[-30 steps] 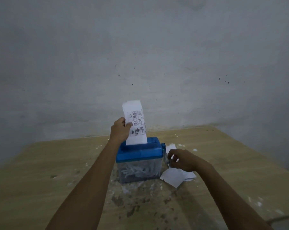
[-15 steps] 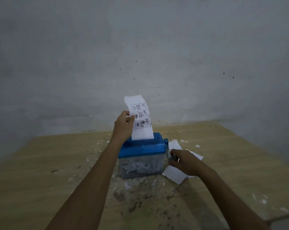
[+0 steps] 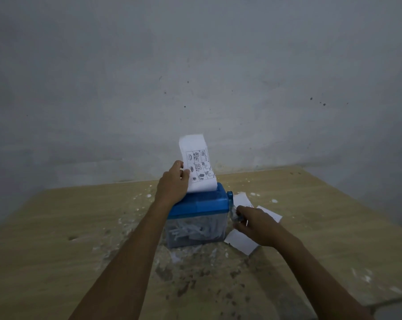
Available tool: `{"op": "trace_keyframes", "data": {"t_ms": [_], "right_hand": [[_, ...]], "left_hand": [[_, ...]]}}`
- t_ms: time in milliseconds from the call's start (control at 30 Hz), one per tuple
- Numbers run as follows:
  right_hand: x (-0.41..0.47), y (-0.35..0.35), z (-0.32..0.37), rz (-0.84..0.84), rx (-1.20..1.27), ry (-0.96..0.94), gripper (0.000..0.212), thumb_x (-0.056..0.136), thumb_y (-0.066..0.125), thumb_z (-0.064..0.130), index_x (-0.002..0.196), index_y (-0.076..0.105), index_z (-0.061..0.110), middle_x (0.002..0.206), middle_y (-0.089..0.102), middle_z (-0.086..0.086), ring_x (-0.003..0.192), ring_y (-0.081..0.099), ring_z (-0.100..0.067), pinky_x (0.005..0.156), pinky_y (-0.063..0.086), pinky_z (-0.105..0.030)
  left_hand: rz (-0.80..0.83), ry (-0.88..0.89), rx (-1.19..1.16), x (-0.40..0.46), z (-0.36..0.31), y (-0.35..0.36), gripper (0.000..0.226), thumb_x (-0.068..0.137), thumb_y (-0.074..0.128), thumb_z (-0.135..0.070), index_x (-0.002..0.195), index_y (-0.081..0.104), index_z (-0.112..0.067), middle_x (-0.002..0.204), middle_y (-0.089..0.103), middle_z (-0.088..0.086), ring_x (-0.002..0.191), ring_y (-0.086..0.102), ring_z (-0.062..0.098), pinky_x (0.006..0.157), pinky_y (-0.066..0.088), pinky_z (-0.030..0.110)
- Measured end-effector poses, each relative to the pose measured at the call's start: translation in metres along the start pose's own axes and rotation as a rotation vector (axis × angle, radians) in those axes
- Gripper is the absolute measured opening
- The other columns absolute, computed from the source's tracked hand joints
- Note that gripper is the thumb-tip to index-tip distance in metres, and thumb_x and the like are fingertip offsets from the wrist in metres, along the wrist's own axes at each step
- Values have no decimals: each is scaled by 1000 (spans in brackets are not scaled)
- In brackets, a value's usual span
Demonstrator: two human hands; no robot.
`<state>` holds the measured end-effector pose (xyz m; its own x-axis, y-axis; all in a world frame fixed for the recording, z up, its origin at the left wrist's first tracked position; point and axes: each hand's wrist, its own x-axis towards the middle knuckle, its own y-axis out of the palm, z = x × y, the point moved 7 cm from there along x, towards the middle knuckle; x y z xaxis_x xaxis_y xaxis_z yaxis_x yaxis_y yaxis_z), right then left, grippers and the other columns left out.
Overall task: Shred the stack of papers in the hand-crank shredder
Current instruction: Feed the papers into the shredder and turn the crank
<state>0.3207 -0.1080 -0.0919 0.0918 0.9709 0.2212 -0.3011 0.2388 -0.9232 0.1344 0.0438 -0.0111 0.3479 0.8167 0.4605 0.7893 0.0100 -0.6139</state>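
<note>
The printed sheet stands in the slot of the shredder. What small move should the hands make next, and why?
Probably turn the crank further with the right hand while the left hand steadies the printed sheet. Most of the sheet stands above the slot of the blue shredder, so it is far from shredded, and more papers wait beside it.

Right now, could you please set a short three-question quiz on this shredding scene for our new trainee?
1. True or false: the printed sheet stands in the slot of the blue shredder.
2. Which hand grips the crank?
3. The loose papers lie: A) on the shredder's crank side, B) on the other side, C) on its lid.

Key: 1 true; 2 the right hand, while the left hand holds the sheet; 3 A.
</note>
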Motion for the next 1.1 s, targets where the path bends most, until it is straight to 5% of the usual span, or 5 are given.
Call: {"op": "trace_keyframes", "data": {"t_ms": [233, 533, 667, 833, 1100], "right_hand": [[-6, 13, 0, -22, 11, 50, 13, 99, 47, 37, 94, 43, 25, 90, 61, 5, 74, 57, -11, 64, 48, -28], [-12, -8, 9, -62, 49, 1, 25, 95, 47, 38, 76, 40, 24, 68, 46, 5, 61, 41, -11, 58, 34, -31], [-3, -37, 19, -261, 197, -11, 51, 96, 32, 50, 64, 51, 15, 55, 49, -4, 49, 40, -13, 52, 35, -31], [17, -69, 22, -473, 263, 112, 64, 104, 33, 37, 49, 52, 12, 45, 49, 4, 43, 48, -14, 48, 37, -26], [69, -84, 19, -418, 330, 254, 35, 103, 28, 23, 81, 47, 2, 77, 62, -23, 69, 58, -36, 66, 50, -44]], "left_hand": [[-87, 15, 241, -8, -7, -1, 16, 105, 39, -31, 102, 41, -16, 82, 58, 8, 67, 50, 26, 58, 33, 36], [-123, 57, 346, -15, -19, -1, 23, 107, 36, -30, 117, 44, -11, 83, 54, 6, 64, 46, 21, 59, 33, 34], [-122, 78, 355, -15, -19, -1, 25, 107, 36, -31, 118, 44, -11, 89, 61, 11, 67, 51, 24, 59, 36, 34], [-88, 95, 295, -12, -17, 2, 23, 106, 37, -30, 115, 44, -10, 95, 65, 13, 66, 51, 22, 55, 34, 34], [-58, 79, 106, -7, -10, -1, 14, 107, 35, -29, 102, 36, -16, 100, 67, 12, 69, 58, 28, 60, 50, 47]]}}
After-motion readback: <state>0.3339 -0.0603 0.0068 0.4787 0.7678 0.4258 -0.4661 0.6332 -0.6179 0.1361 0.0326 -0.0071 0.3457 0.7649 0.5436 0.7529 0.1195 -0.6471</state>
